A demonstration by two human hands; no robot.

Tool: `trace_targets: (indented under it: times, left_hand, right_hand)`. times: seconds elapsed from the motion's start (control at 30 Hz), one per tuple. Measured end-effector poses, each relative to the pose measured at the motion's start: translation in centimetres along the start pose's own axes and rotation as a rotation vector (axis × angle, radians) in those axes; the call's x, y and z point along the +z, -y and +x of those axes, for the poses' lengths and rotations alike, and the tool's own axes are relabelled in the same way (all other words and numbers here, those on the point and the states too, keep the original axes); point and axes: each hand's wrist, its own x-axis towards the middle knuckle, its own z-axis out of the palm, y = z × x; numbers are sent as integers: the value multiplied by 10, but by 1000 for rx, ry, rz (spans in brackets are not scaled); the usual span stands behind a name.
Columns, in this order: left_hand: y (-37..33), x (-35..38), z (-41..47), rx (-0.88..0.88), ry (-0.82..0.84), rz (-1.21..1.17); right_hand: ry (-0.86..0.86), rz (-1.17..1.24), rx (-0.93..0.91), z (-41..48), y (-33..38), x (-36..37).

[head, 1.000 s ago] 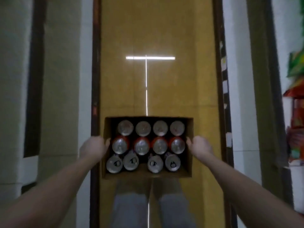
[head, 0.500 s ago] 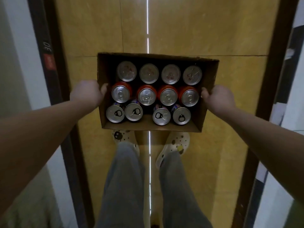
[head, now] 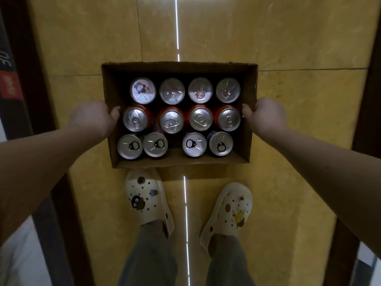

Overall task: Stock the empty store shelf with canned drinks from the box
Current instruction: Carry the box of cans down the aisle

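A brown cardboard box sits low over the yellow floor, just ahead of my feet. Several upright drink cans fill it in three rows, silver tops up; the middle row has orange sides. My left hand grips the box's left wall, thumb hooked over the rim. My right hand grips the right wall the same way. I cannot tell whether the box rests on the floor or hangs just above it. No shelf surface is in view.
Yellow floor tiles run between dark shelf bases at the left and right edges. My feet in cream clogs stand right behind the box. A bright light streak reflects down the aisle's middle.
My view has tipped down from the aisle ahead to the floor. The box, still held by both hands, has come lower, close to the floor in front of my feet.
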Motion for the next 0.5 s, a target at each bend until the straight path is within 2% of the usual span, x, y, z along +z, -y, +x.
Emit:
trace_targets:
  times: [0.13, 0.33, 0.5]
  left_hand:
    - [-1, 1, -12, -52, -47, -124]
    - [-13, -2, -45, -133, -230, -554]
    - [-45, -6, -91, 77, -291, -746]
  right_hand:
    - [-69, 56, -14, -16, -1, -4]
    - [-239, 288, 33, -58, 10, -20]
    - [-300, 431, 3, -85, 28, -29]
